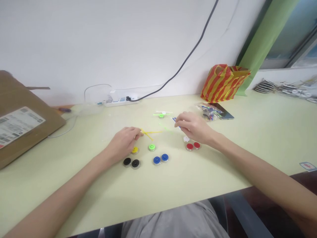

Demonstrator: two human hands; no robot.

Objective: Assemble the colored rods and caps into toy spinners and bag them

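Near the middle of the frame, the left hand (pixel 123 142) pinches the end of thin yellow sticks (pixel 150 133) on a pale green table (pixel 260 132), with a yellow disc (pixel 135 150) and two black discs (pixel 131 162) just below it. To the right, the right hand (pixel 194 127) has its fingers closed on a small blue piece (pixel 175 120), above two red discs (pixel 193 145). Blue discs (pixel 160 159) lie between the hands.

A thin yellow plastic stick piece (pixel 148 133) lies flat on the pale green desk, just above a small yellow disc; a small blue-and-white piece (pixel 175 120) sits well right.
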